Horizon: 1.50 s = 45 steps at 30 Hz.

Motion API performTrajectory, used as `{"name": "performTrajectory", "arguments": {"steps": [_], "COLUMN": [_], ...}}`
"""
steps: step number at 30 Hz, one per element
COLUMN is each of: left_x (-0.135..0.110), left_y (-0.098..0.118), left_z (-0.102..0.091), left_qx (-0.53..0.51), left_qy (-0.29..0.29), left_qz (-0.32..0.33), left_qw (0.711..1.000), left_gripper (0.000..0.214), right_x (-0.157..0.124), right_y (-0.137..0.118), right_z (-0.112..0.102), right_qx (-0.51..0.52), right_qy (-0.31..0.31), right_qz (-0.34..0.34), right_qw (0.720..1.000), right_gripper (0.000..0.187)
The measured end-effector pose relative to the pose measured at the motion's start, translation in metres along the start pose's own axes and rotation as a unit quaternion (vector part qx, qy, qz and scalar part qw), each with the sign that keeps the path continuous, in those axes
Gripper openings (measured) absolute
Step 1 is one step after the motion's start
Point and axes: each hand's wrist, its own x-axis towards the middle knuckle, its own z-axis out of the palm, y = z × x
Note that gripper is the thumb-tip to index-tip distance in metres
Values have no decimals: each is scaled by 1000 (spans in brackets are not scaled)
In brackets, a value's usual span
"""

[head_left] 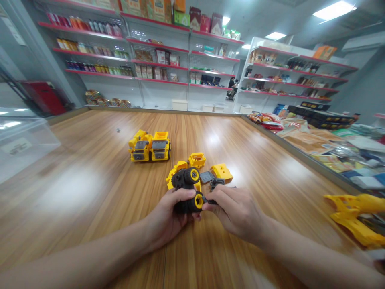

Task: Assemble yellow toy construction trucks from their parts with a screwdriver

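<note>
My left hand [177, 204] is closed around a black toy truck chassis [179, 180], tilted so that its yellow-hubbed wheels [194, 174] face right. The thumb lies across the chassis between the two wheels. My right hand [231, 204] pinches a small dark grey piece [205, 199] against the hub of the nearer wheel; its kind is too small to make out. Just beyond the hands lie loose toy parts: a curved yellow piece [181, 164], a yellow box-shaped piece [197, 159], a yellow cover [222, 171], a grey plate [207, 177] and a dark grey part [217, 183].
Two yellow toy trucks [150, 146] stand side by side farther back on the wooden table [99, 176]. A yellow toy drill [357, 212] is at the right edge. At left stands a clear plastic box [27, 136]. Stocked shelves [159, 60] rise behind the table; packaged goods [306, 136] lie at right.
</note>
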Motion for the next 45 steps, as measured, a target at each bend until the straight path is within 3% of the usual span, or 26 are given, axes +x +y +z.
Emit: {"name": "performTrajectory", "arguments": {"steps": [10,17,24,29,36,42,45], "left_x": [-4,-1,0,-2,-3,-3,-3], "left_y": [3,-4,-6,0,3,1,1], "left_z": [11,6,1,6,10,8,7], "left_qx": [21,119,149,114,92,68,68], "left_qy": [-6,-46,-86,-92,-62,-11,-13], "left_qz": [11,5,-1,-13,-14,-16,-15], "left_qw": [1000,992,985,989,994,998,998], "left_gripper": [21,27,30,31,32,29,29], "right_x": [3,5,2,1,1,3,3], "right_y": [4,1,6,5,-4,-8,-10], "right_z": [-8,-16,-13,-10,-3,-12,-16], "right_qx": [-25,17,77,51,34,26,22], "right_qy": [-39,-92,-120,-75,-13,-46,-69], "right_qz": [-54,-72,14,53,127,124,107], "right_qw": [997,993,990,994,991,991,992], "right_gripper": [24,27,33,44,44,35,28]}}
